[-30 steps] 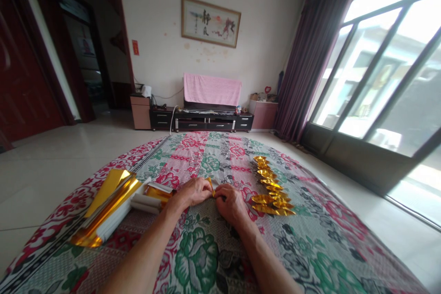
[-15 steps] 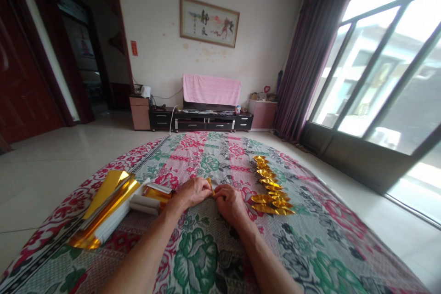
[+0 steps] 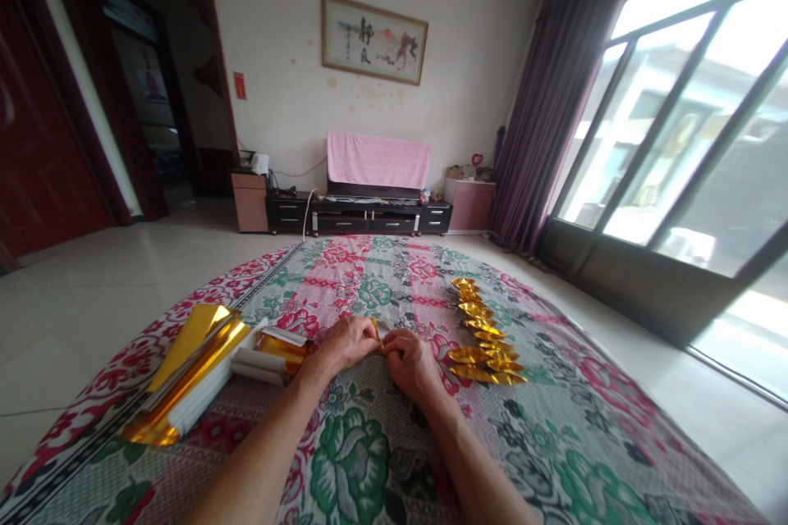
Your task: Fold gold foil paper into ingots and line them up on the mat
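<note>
Both hands meet over the middle of the flowered cloth (image 3: 348,435). My left hand (image 3: 349,341) is closed, pinching a small piece of gold foil paper (image 3: 375,328) that shows as a narrow strip. From the other side my right hand (image 3: 410,354) is closed too, its fingertips on the same paper, most of which the fingers hide. Several folded gold paper pieces (image 3: 483,335), pointed at both ends, lie in a row right of my right hand. Gold and white paper sheets (image 3: 200,373) are stacked at the left, with rolled or curled paper (image 3: 271,357) near my left forearm.
Beyond the cloth, a black TV cabinet (image 3: 369,223) stands against the wall, a pink towel (image 3: 378,158) draped above it. A purple curtain (image 3: 542,98) and large windows (image 3: 665,123) are at the right. A dark red door (image 3: 46,123) is at the left.
The gold paper between my fingers shows as a narrower strip than before. Both hands stay in nearly the same place.
</note>
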The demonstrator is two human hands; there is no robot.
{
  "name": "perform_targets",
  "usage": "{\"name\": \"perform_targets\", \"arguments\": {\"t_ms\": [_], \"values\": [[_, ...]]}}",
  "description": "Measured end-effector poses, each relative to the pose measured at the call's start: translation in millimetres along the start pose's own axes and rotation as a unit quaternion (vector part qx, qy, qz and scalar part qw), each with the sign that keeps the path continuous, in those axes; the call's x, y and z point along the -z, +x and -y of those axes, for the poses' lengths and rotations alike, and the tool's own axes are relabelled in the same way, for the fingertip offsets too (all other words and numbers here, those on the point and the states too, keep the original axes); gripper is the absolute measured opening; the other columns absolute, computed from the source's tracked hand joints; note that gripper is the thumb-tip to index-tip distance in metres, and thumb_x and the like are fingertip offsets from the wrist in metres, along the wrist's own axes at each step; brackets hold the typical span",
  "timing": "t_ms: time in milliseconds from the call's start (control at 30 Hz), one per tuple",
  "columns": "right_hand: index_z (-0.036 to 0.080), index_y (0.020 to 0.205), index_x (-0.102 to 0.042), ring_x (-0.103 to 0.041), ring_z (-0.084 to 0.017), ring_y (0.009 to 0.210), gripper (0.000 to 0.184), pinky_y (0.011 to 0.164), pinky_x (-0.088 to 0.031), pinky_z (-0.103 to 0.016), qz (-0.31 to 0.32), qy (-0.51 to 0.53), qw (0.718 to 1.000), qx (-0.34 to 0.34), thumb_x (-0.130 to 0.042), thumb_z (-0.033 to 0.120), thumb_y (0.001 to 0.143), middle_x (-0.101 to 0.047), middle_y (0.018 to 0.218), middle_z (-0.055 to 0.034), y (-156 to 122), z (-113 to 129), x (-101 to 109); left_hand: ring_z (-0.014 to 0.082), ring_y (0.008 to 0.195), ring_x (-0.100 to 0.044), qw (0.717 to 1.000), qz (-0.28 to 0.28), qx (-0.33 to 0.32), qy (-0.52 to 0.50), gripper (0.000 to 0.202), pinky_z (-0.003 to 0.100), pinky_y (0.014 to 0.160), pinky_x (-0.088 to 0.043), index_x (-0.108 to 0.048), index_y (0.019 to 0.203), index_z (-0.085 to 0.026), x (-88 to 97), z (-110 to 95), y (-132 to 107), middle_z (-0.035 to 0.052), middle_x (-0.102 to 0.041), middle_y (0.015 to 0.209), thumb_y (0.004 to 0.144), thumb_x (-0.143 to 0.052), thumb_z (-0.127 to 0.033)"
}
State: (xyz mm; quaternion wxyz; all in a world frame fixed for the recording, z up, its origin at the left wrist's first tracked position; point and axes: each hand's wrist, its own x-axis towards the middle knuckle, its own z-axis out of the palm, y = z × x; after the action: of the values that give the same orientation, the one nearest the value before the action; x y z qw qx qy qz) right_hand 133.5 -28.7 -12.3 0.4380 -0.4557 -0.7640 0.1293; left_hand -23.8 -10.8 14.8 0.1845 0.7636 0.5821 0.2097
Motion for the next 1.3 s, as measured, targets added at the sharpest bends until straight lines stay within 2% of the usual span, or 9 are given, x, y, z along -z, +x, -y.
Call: {"name": "perform_targets", "arguments": {"t_ms": [267,467,767,1300], "values": [[0.021,0.058,-0.067,-0.062,-0.011,0.071,0.026,0.072,-0.048,-0.020,-0.001,0.007,1.000,0.002,-0.047,0.006,0.064,-0.067,0.078,-0.0016,0.3,2.2,1.0,0.0141,0.065,-0.059,0.999,-0.004,0.046,-0.002,0.017,0.021,0.053,-0.035,-0.066,0.075,-0.020,2.1,-6.8,0.7,0.0001,-0.067,0.068,0.063,-0.059,-0.029],[0.020,0.058,-0.068,-0.062,-0.011,0.072,0.026,0.071,-0.047,-0.020,-0.004,0.007,1.000,-0.001,-0.047,0.006,0.064,-0.067,0.078,-0.0016,0.0,1.4,0.2,0.0130,0.065,-0.058,0.999,-0.022,0.045,-0.002,0.015,0.020,0.054,-0.036,-0.065,0.075,-0.020,-2.4,-7.2,2.9,-0.0012,-0.066,0.069,0.062,-0.060,-0.025],[0.020,0.058,-0.068,-0.062,-0.011,0.071,0.027,0.071,-0.048,-0.020,-0.007,0.012,1.000,0.004,-0.047,0.005,0.064,-0.067,0.077,-0.0018,0.5,2.9,1.4,0.0145,0.069,-0.060,0.999,-0.007,0.041,-0.020,0.017,0.021,0.059,-0.039,-0.070,0.076,-0.022,-1.3,-8.6,1.8,-0.0007,-0.067,0.068,0.064,-0.059,-0.027],[0.021,0.059,-0.068,-0.062,-0.011,0.073,0.027,0.072,-0.047,-0.020,-0.004,0.012,1.000,0.003,-0.046,0.006,0.064,-0.067,0.079,-0.0013,-0.6,1.8,1.1,0.0140,0.066,-0.059,0.999,-0.010,0.035,-0.023,0.020,0.021,0.058,-0.038,-0.070,0.081,-0.022,-0.1,-8.8,-1.6,0.0000,-0.067,0.068,0.066,-0.059,-0.028]]}}
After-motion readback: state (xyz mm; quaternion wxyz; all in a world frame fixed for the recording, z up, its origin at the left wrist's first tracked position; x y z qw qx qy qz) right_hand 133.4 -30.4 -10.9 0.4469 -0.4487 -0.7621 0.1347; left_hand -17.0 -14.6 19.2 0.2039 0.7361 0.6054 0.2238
